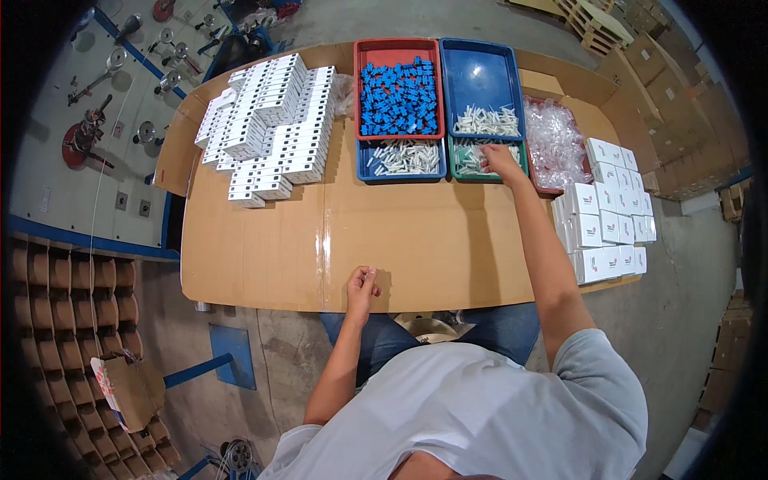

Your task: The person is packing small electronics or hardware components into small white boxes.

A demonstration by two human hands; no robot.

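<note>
We note small pale pieces (466,158) lying loose in a green tray (472,178), right of the middle toward the surface's far edge; the right hand (500,162) reaches in over the tray's right part, fingers bent down; whether they pinch a piece we cannot tell; the left hand (362,290) is at the surface's near edge, left of its middle, fingers curled and thumb against them; we cannot tell if something small is held inside

Handling, our estimate: the pieces should be light and fairly stiff, probably smooth plastic, so apt to slip or roll; not very fragile; we would take one at mid-length between thumb and forefinger, clear of its neighbours

Surface: brown cardboard (416,232); stacked white boxes (284,108) fill the far left corner; flatter white cartons (588,228) line the right edge; toward the far edge we log a red tray (384,54) of blue parts (398,98), two blue trays (478,76) with slim white pieces (488,122), and clear plastic parts (552,144) beside the green tray

Room: concrete floor (296,352); pale panel (48,152) with fittings beyond the left edge; cardboard pigeonholes (72,312) off the near left corner; pallets (588,20) past the far right corner
</note>
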